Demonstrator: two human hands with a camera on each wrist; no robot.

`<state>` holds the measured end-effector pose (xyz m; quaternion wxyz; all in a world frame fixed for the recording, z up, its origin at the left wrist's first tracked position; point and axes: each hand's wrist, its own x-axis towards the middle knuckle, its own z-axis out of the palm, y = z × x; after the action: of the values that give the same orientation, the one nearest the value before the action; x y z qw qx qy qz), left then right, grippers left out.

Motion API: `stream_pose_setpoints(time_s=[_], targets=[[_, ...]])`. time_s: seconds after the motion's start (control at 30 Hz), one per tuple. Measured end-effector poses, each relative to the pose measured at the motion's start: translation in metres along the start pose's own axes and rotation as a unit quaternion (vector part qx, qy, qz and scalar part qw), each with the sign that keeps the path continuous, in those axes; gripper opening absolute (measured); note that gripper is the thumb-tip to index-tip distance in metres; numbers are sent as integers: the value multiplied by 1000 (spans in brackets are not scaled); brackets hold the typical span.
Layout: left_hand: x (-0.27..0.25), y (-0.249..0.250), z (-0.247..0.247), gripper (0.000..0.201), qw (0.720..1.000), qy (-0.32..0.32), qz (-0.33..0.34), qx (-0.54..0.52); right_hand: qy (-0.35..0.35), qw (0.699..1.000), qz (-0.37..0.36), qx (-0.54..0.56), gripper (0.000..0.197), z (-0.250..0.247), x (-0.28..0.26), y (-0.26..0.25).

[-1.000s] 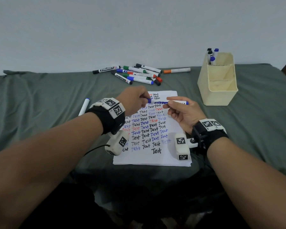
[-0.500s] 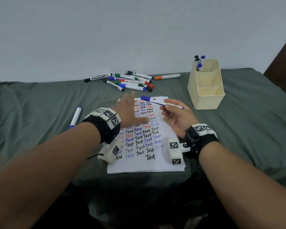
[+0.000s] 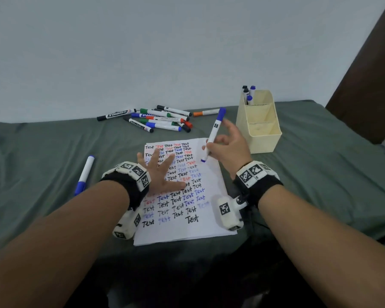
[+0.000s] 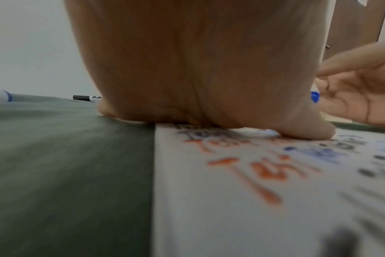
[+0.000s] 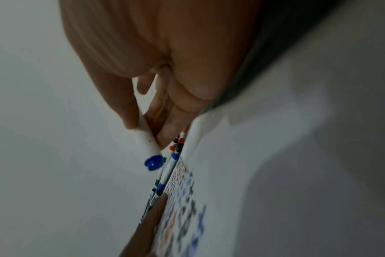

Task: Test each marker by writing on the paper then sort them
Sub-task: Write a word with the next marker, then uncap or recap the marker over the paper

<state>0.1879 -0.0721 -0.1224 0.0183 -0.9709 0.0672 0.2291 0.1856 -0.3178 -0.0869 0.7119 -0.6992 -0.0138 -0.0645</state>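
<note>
The left hand (image 3: 162, 174) lies flat on the paper (image 3: 207, 210), fingers straight and spread over the upper left rows of "Test", most likely to pin the sheet so that it cannot slide on the green cloth (image 3: 42, 152) under a pen stroke. Over the paper's upper right part, the right hand (image 3: 229, 150) pinches a blue marker (image 3: 213, 134) between thumb and forefinger, the other fingers loosely fanned out; the barrel tilts up and away, cap high, the lower blue end hanging just above the sheet, apart from it. That reads as a turn into writing grip. Behind the paper lies a heap of markers (image 3: 160, 120); right of it stands the cream organizer (image 3: 262, 138), with several markers in its rear compartment. One blue marker (image 3: 85, 174) lies alone, left of the paper.
</note>
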Motion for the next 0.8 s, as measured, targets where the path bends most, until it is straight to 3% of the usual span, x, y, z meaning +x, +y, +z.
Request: stream_pose_setpoints(time_s=[0.1, 0.2, 0.33, 0.53, 0.8], targets=[[-3, 2, -1, 121, 1000, -9, -7, -5, 72, 982, -124, -122, 64, -18, 13, -33], [-5, 3, 0, 119, 1000, -12, -9, -13, 139, 967, -149, -150, 43, -48, 33, -64], [-7, 4, 0, 121, 1000, -7, 3, -5, 193, 950, -108, -220, 35, -95, 46, -74], [-15, 7, -3, 124, 1000, -3, 4, -16, 212, 919, -51, -329, 20, -125, 37, -52], [-13, 5, 2, 111, 999, 48, 3, -18, 222, 905, 34, -361, 32, -129, 33, -36]])
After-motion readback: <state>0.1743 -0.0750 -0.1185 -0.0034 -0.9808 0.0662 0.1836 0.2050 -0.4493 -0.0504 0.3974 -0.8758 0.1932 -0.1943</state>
